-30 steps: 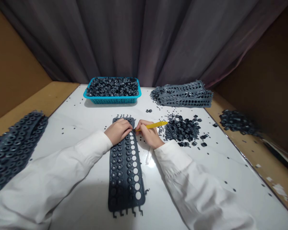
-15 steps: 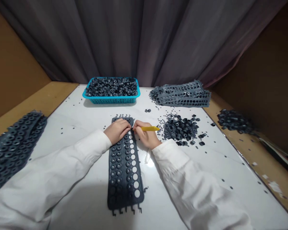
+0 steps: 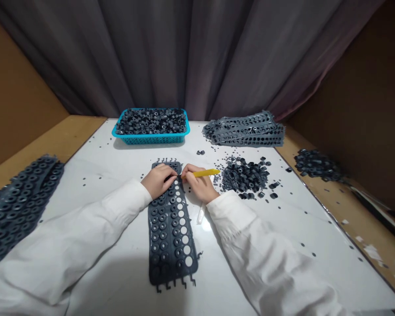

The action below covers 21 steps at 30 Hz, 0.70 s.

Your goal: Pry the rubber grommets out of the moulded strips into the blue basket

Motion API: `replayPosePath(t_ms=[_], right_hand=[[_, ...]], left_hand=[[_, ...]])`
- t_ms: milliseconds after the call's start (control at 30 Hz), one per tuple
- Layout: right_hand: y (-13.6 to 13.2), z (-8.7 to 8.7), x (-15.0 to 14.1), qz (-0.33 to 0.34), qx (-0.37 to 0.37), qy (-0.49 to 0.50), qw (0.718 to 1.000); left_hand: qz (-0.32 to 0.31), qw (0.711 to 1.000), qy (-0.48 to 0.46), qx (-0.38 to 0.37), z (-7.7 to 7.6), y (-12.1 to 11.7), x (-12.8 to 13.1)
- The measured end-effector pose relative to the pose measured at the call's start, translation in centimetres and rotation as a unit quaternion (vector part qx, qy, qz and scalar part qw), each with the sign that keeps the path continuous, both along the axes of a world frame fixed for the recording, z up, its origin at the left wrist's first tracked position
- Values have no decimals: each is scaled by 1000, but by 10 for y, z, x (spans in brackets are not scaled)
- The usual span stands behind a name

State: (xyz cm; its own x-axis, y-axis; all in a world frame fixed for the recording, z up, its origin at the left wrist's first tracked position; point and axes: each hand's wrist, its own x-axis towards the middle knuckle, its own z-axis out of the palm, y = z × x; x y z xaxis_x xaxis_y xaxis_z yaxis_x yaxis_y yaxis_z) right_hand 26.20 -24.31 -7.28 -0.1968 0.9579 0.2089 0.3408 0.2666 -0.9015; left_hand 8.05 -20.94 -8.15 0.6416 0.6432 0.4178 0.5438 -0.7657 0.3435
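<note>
A long dark rubber sheet [image 3: 169, 228] lies on the table, covered in rows of ring-shaped parts. Down its right column run several round holes that show the white table. Across its far end lies my left hand [image 3: 159, 179], fingers curled, with thumb and fingertips closed at the sheet near that column. My right hand [image 3: 197, 183] is at the sheet's right edge, closed around a yellow-handled tool [image 3: 207, 173]. The tool's working end is hidden by my fingers, so its exact kind cannot be made out. Both sets of fingertips nearly meet.
A blue basket [image 3: 151, 138] full of small dark rings stands at the back. Punched sheets [image 3: 246, 129] lie back right, above a loose pile of dark pieces [image 3: 246, 175]. More ringed sheets [image 3: 23, 197] lie left; another dark heap [image 3: 316, 164] sits far right.
The yellow handle has tilted, its free end slightly higher. The view has shifted a little. Both hands remain at the far end of the sheet.
</note>
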Motion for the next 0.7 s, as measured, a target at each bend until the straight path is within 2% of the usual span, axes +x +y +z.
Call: replayPosePath(t_ms=[133,233,400,700], right_hand=[[4,-4,2,-42,-56,139,988],[6,-7,2,-64,-69,170,981],[5,-6,2,-40,-62,133,988],[3,-3,1,-16,-41,63,997]], left_hand=[[-4,999,38,-11,7,1,0],[-7,996,82,-28,14,4,1],[-6,988,142,-62,25,7,7],[-16,976,214,-40,33,9,13]])
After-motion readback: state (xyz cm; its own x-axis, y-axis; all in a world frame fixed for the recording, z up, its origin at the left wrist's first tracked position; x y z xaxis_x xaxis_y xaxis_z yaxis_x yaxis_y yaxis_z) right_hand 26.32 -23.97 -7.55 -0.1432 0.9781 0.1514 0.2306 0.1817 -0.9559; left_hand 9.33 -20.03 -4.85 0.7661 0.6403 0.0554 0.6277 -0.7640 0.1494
